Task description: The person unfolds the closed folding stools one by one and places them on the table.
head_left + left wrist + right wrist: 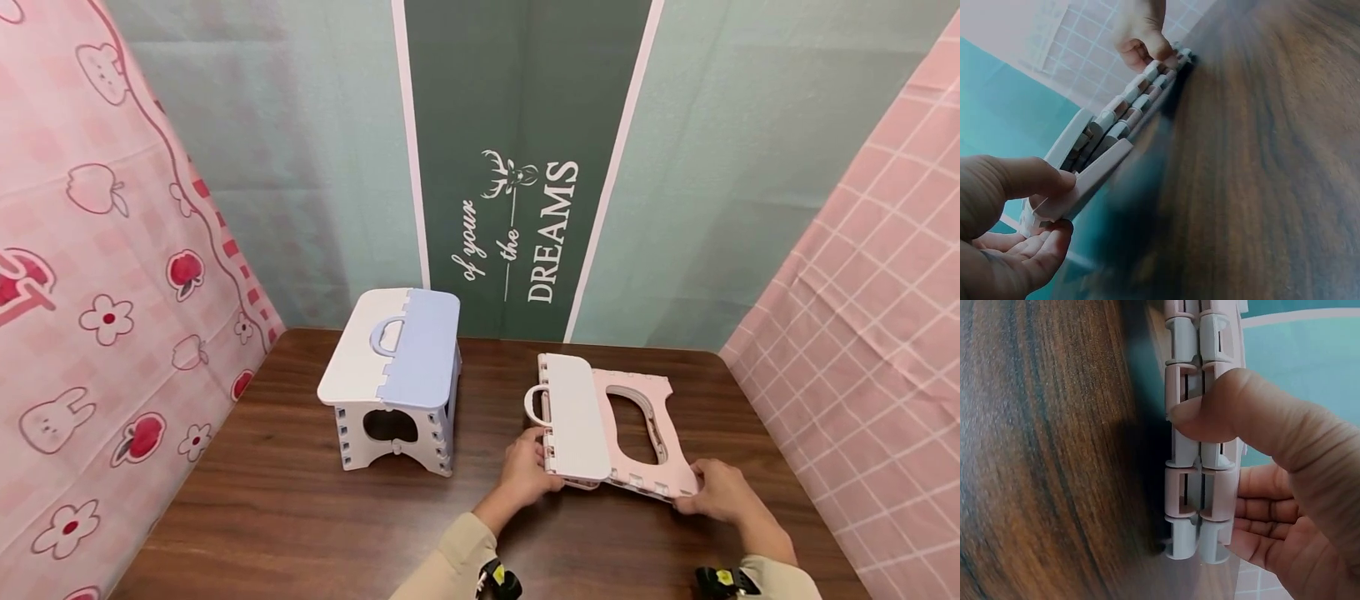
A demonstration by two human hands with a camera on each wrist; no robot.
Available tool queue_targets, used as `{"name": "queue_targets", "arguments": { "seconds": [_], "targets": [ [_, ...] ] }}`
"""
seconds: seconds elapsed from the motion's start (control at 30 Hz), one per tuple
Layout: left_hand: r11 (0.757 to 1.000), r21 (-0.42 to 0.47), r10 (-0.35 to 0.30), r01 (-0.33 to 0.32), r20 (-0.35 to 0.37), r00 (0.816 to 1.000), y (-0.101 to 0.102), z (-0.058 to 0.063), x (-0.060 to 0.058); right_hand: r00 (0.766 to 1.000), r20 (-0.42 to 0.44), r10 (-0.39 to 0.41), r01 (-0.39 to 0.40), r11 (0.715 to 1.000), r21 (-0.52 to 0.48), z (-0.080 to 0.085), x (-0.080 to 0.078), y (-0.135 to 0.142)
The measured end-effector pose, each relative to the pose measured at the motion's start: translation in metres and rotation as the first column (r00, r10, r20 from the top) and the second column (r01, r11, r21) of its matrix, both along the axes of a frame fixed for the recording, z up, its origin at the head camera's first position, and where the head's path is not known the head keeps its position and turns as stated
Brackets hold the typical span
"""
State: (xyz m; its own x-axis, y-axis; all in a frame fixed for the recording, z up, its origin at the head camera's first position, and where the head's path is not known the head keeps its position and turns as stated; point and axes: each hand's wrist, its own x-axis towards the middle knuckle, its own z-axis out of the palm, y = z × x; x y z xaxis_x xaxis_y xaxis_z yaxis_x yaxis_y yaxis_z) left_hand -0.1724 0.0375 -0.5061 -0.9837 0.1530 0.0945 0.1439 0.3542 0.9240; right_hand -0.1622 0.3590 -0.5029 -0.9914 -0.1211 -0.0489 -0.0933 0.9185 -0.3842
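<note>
Two hands hold a pink-and-white folding stool [609,433], folded flat at the right side of the wooden table [300,500]; whether its underside touches the tabletop cannot be told. Its white seat panel [577,417] lies to the left, with a white carry handle [529,406] standing out from the left edge, and its pink leg panel [678,450], pierced by a large rounded cut-out, reaches to the right. The left hand [522,468] grips the near left corner; the left wrist view shows thumb and fingers pinching a pale edge there. The right hand [718,492] grips the near right corner; in the right wrist view its thumb presses on a double row of pink and white hinge segments [1200,494], with the fingers behind.

Well apart to the left, a blue-and-white folding stool [393,375] stands upright and unfolded, half its seat white and half blue, a blue handle [380,336] at the seam.

Beige sleeves [450,550] cover the forearms, and black straps [501,580] circle the wrists. Behind the table hangs a teal cloth [322,167] with a dark green band [525,83] bearing a deer head and the words "of your the DREAMS", turned sideways. To the left hangs a pink cloth printed with rabbits, apples and flowers [112,250]; to the right, a pink cloth with a white grid [877,317].
</note>
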Motion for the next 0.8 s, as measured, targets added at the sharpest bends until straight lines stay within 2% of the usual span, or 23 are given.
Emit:
{"name": "queue_targets", "arguments": {
  "seconds": [0.2,0.4,0.57,0.8],
  "targets": [
    [1.000,0.022,0.005,-0.004,-0.040,0.999,-0.004,0.010,-0.001,0.998,-0.040,0.040,-0.038,0.998,0.047,0.003,-0.001,-0.005],
    [0.999,0.036,-0.005,0.007,-0.049,0.999,-0.005,0.020,-0.001,0.999,-0.026,0.034,-0.032,0.997,0.071,0.004,-0.002,-0.010],
    [0.997,0.072,-0.015,0.021,-0.083,0.996,-0.006,0.030,-0.001,1.000,-0.016,0.015,-0.014,0.999,0.051,0.002,0.000,-0.014],
    [0.998,0.062,-0.009,0.016,-0.124,0.992,-0.010,0.041,-0.003,1.000,0.007,0.003,-0.003,1.000,-0.007,0.006,0.004,-0.017]
  ]
}}
